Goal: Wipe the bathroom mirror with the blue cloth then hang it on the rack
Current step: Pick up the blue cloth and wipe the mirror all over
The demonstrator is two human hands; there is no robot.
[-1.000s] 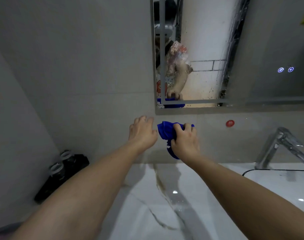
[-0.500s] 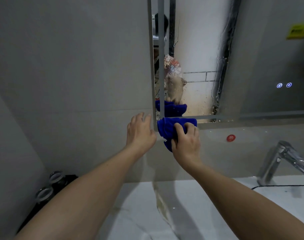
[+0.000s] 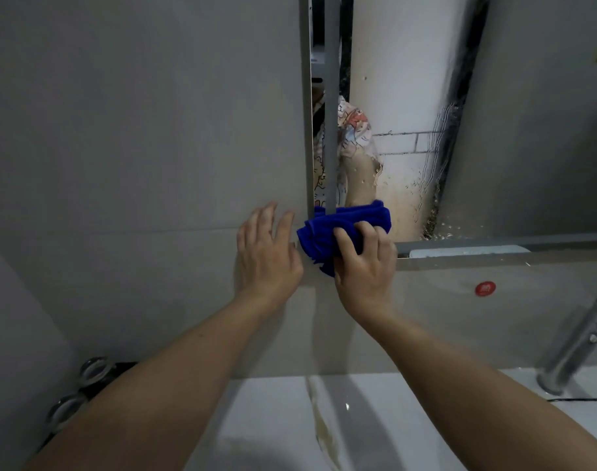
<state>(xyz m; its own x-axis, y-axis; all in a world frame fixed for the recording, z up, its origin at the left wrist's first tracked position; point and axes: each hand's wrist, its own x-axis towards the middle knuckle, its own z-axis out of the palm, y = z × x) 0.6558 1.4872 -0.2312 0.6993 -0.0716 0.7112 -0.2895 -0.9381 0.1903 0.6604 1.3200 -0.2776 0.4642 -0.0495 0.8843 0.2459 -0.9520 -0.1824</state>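
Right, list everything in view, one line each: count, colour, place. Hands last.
blue cloth: one, bright blue, bunched against the mirror's lower left corner.
mirror: one, grey-framed, on the wall, upper right; water drops low on the glass.
sticker: one, red, round, on the wall below the mirror.
tap: one, chrome, far right.
counter: one, white marble, bottom.
black holder: one, two round openings, lower left.
left hand: open, flat on the wall beside the mirror.
right hand: grips the blue cloth.

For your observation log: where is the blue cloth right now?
In the head view, the blue cloth is bunched in the right hand against the mirror's lower-left corner, just right of the open left hand.
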